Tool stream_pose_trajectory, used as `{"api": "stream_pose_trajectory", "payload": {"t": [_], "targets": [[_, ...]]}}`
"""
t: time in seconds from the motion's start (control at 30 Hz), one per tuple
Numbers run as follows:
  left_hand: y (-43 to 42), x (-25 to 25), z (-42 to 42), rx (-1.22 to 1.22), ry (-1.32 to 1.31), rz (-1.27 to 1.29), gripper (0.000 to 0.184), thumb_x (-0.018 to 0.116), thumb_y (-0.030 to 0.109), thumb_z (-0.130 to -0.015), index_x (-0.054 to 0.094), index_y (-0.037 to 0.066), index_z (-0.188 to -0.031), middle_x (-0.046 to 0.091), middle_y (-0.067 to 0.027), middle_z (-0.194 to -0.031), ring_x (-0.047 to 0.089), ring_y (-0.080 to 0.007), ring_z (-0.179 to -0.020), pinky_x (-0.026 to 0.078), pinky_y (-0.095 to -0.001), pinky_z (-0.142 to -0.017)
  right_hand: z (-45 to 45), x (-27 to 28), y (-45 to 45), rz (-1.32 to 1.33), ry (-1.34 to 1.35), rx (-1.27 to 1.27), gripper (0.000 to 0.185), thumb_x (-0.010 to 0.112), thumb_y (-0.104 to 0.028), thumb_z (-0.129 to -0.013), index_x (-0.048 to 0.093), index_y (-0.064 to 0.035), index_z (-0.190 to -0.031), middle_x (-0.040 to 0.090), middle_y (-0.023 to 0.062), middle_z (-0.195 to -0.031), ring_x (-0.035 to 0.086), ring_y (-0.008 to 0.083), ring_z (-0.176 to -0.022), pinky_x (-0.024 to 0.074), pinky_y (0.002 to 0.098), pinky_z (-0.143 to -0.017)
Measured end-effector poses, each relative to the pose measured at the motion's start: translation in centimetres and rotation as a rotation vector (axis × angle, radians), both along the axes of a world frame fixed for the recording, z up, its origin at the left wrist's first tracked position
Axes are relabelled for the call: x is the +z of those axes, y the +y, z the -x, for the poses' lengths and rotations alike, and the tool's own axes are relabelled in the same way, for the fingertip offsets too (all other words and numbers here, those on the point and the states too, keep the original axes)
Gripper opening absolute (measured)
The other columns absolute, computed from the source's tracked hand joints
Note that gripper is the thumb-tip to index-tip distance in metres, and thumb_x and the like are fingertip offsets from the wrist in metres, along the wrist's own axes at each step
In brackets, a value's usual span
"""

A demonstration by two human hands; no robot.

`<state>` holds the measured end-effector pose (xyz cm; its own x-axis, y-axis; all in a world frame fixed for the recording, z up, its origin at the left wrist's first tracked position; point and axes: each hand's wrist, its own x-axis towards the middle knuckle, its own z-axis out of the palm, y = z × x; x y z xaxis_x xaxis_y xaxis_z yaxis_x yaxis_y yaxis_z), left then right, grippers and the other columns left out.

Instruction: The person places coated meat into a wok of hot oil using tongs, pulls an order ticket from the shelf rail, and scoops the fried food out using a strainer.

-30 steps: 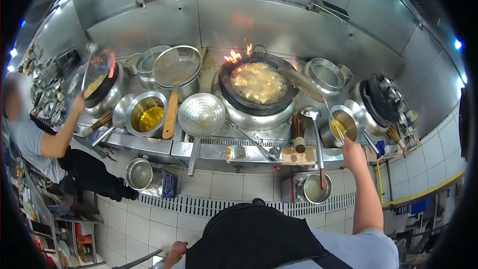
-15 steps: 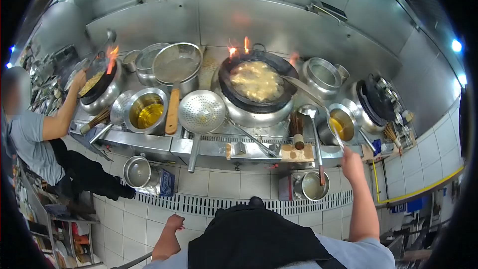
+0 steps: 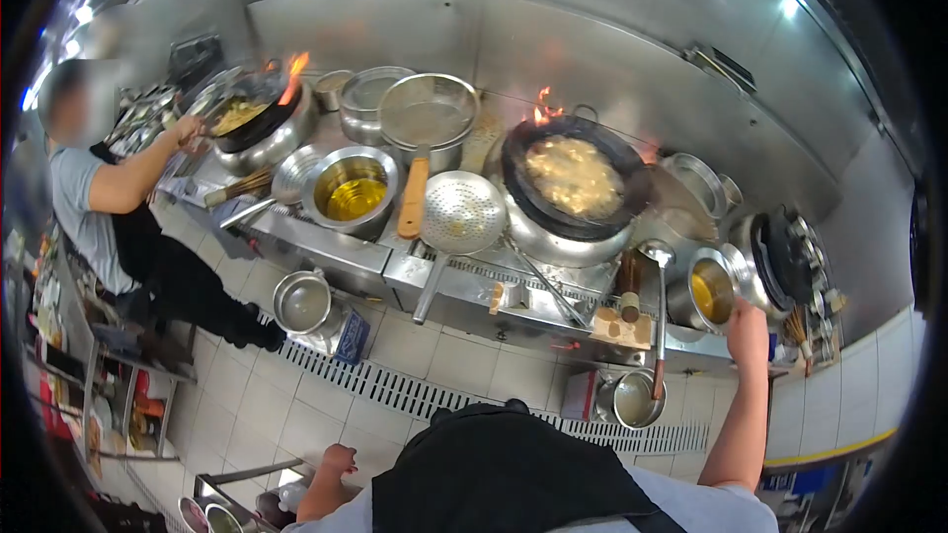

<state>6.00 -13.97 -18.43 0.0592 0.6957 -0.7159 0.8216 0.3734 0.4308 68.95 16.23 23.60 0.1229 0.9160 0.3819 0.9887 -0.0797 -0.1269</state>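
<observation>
A stainless-steel table (image 3: 326,249) (its lines bent by the wide lens) runs across the frame from upper left to right. A co-worker (image 3: 99,178) stands at the left with one arm over a smaller-looking wok, where a flame rises. The big black wok (image 3: 515,173) sits on its burner ring, right of centre in the upper half, filled with bubbling pale food (image 3: 575,176); flames (image 3: 542,107) lick up behind its rim.

Left of centre, an oil pot (image 3: 346,166) holds clear yellow liquid, and a mesh strainer (image 3: 429,111) with a wooden handle lies across another pot. A perforated skimmer (image 3: 462,212) rests between these and the big wok, its handle jutting past the table's front edge. At centre right stands a smaller pot (image 3: 681,301) with yellow liquid.

A long-handled wok scoop (image 3: 686,212), blurred, lies just right of the big wok; the right hand (image 3: 748,331), beside the smaller pot, is closed on its handle. A ladle (image 3: 661,311) and a wok brush (image 3: 630,281) are near. The left hand (image 3: 339,459), at lower left of centre, has curled fingers; I cannot tell whether it grips anything.
</observation>
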Motion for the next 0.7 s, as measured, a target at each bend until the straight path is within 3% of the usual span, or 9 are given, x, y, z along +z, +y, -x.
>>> {"api": "stream_pose_trajectory", "payload": {"t": [0.07, 0.13, 0.2, 0.33, 0.37, 0.43, 0.53, 0.63, 0.7], "targets": [[-1.3, -0.6, -0.7, 0.190, -0.084, -0.015, 0.027, 0.045, 0.016, -0.088, 0.060, -0.004, -0.079, 0.067, -0.0125, -0.074, 0.067, -0.0184, -0.058, 0.053, -0.0291, -0.049, -0.8, -1.2, 2.0, -0.079, -0.082, 0.071, 0.017, 0.045, -0.006, -0.082, 0.057, 0.0056, -0.080, 0.059, 0.0241, -0.069, 0.059, 0.0385, -0.067, 0.0442, 0.0431, -0.060], [-1.2, 0.2, -2.6, 0.987, -0.175, 0.286, 0.029, 0.047, 0.018, -0.087, 0.058, -0.004, -0.073, 0.066, -0.0144, -0.074, 0.067, -0.0199, -0.058, 0.053, -0.0316, -0.047, 1.9, -0.4, 3.9, 0.100, 0.336, 0.074, 0.017, 0.046, -0.007, -0.083, 0.059, 0.0040, -0.084, 0.056, 0.0175, -0.060, 0.058, 0.0268, -0.053, 0.0444, 0.0400, -0.051], [-2.4, -0.2, -3.1, 1.020, -0.187, 0.298, 0.029, 0.048, 0.019, -0.086, 0.058, -0.004, -0.072, 0.066, -0.0149, -0.074, 0.067, -0.0208, -0.057, 0.053, -0.0324, -0.046, 7.1, 0.7, 4.8, 0.274, 0.804, 0.097, 0.017, 0.043, -0.009, -0.086, 0.059, -0.0019, -0.088, 0.047, 0.0017, -0.054, 0.043, 0.0110, -0.039, 0.0312, 0.0265, -0.035], [-4.6, 0.5, -6.3, 1.200, -0.165, 0.215, 0.025, 0.049, 0.018, -0.085, 0.059, -0.003, -0.076, 0.066, -0.0131, -0.077, 0.067, -0.0219, -0.059, 0.054, -0.0324, -0.050, 13.0, -4.0, 9.9, 0.279, 1.256, 0.266, 0.022, 0.045, -0.009, -0.086, 0.060, -0.0020, -0.101, 0.049, 0.0015, -0.059, 0.041, 0.0094, -0.038, 0.0264, 0.0234, -0.032], [-5.7, 0.2, -6.7, 1.222, -0.168, 0.203, 0.025, 0.049, 0.018, -0.085, 0.059, -0.003, -0.076, 0.066, -0.0131, -0.077, 0.067, -0.0219, -0.059, 0.054, -0.0324, -0.050, 13.6, -4.7, 11.4, 0.273, 1.205, 0.260, 0.022, 0.045, -0.009, -0.086, 0.061, -0.0013, -0.101, 0.048, 0.0014, -0.059, 0.043, 0.0089, -0.042, 0.0316, 0.0241, -0.036], [-8.6, 0.4, -8.0, 0.376, 0.196, -0.069, 0.024, 0.053, 0.021, -0.082, 0.061, -0.001, -0.079, 0.067, -0.0124, -0.079, 0.067, -0.0225, -0.063, 0.054, -0.0336, -0.056, 13.1, -6.3, 14.6, -0.059, 0.586, 0.300, 0.026, 0.046, -0.011, -0.086, 0.062, -0.0025, -0.105, 0.060, 0.0134, -0.068, 0.059, 0.0251, -0.061, 0.0463, 0.0364, -0.057], [-11.2, 2.5, -12.1, 0.826, 0.135, -0.015, 0.025, 0.055, 0.025, -0.079, 0.064, 0.002, -0.081, 0.068, -0.0133, -0.084, 0.068, -0.0246, -0.072, 0.053, -0.0369, -0.063, 12.0, -5.6, 16.8, -0.158, 0.229, 0.227, 0.029, 0.047, -0.014, -0.086, 0.062, -0.0036, -0.109, 0.063, 0.0211, -0.079, 0.062, 0.0354, -0.077, 0.0489, 0.0436, -0.069], [-18.5, -8.6, -16.1, 0.083, 0.392, 0.068, 0.029, 0.054, 0.029, -0.079, 0.066, 0.003, -0.081, 0.067, -0.0175, -0.088, 0.066, -0.0304, -0.081, 0.051, -0.0433, -0.067, 10.7, -6.4, 19.8, -0.013, 0.096, 0.172, 0.034, 0.044, -0.018, -0.087, 0.060, -0.0042, -0.113, 0.063, 0.0238, -0.089, 0.061, 0.0388, -0.086, 0.0481, 0.0468, -0.075], [-21.3, -11.0, -19.6, 0.174, 0.329, 0.063, 0.030, 0.053, 0.029, -0.079, 0.067, 0.003, -0.085, 0.066, -0.0187, -0.089, 0.065, -0.0327, -0.084, 0.051, -0.0451, -0.069, 10.1, -8.4, 21.7, 0.077, -0.008, 0.168, 0.038, 0.040, -0.022, -0.089, 0.056, -0.0050, -0.118, 0.062, 0.0252, -0.095, 0.060, 0.0405, -0.090, 0.0475, 0.0478, -0.077]]}}
